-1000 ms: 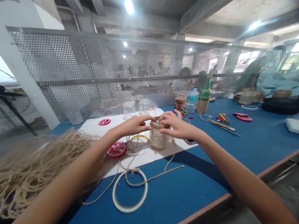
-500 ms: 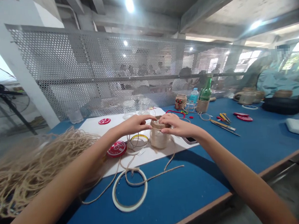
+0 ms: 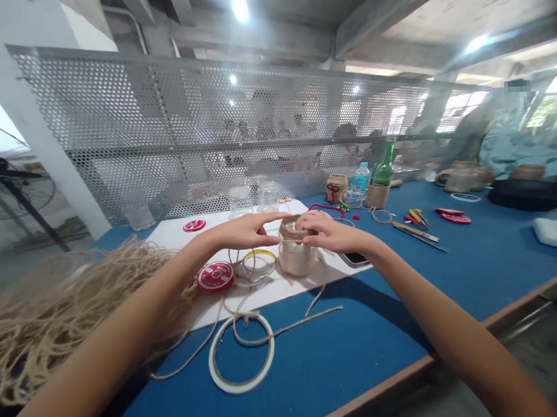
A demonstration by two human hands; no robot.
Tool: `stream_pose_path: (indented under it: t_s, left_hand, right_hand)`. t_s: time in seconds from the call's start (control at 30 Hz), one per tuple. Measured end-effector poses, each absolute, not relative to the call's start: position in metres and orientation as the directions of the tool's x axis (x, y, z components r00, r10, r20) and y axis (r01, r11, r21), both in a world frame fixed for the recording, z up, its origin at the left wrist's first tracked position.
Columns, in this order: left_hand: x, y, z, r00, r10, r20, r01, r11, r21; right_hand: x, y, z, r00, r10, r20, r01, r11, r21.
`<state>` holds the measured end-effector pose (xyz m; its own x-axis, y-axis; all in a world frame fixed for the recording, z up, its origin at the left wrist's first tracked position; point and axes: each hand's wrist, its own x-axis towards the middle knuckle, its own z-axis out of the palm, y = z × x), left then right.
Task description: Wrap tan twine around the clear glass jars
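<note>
A glass jar (image 3: pixel 296 262) stands upright on the white sheet (image 3: pixel 200 316), with twine (image 3: pixel 289 228) wound round its neck. My right hand (image 3: pixel 327 231) grips the neck from the right, its curled fingers over the rim and its thumb on the near side. My left hand (image 3: pixel 245 231) is at the left of the neck, index finger stretched towards the rim and thumb apart below it; whether they touch the jar is hard to tell. Below the left hand are a red lid (image 3: pixel 215 277) and a yellow-edged tape roll (image 3: pixel 259 261), with loose twine around them.
A twine heap (image 3: pixel 78 312) covers the left side. A white tape ring (image 3: pixel 215 373) lies in front on the blue table. Clear jars (image 3: pixel 241 200) and a green bottle (image 3: pixel 384 165) stand behind. Scissors, pliers (image 3: pixel 419 218) and red lids are at right. Another person is far right.
My left hand has drawn back slightly to the left, its thumb now further from the jar's neck. My right hand stays on the neck.
</note>
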<state>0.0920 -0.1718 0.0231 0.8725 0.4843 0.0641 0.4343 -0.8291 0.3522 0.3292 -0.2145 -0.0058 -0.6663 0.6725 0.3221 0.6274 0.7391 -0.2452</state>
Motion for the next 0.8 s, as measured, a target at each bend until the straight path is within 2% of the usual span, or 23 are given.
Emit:
stream_pose_path:
  t_s: [0.13,0.43,0.8]
  left_hand:
    - [0.0907,-0.1723,0.024,0.885,0.464,0.034,0.434,-0.851,0.297]
    - [0.0923,-0.1693,0.0172,0.865,0.501,0.03,0.477,-0.838,0.265]
    - [0.0924,-0.166,0.0156,0.846,0.524,0.102,0.497,-0.843,0.207]
  right_hand:
    - [0.3289,-0.2151,-0.0051,-0.659,0.68,0.321,0.636,0.732,-0.244]
    - [0.3275,-0.2163,-0.0031,-0.679,0.658,0.326,0.613,0.752,-0.241]
    - [0.3347,-0.2125,-0.0053,-0.702,0.64,0.313,0.597,0.768,-0.234]
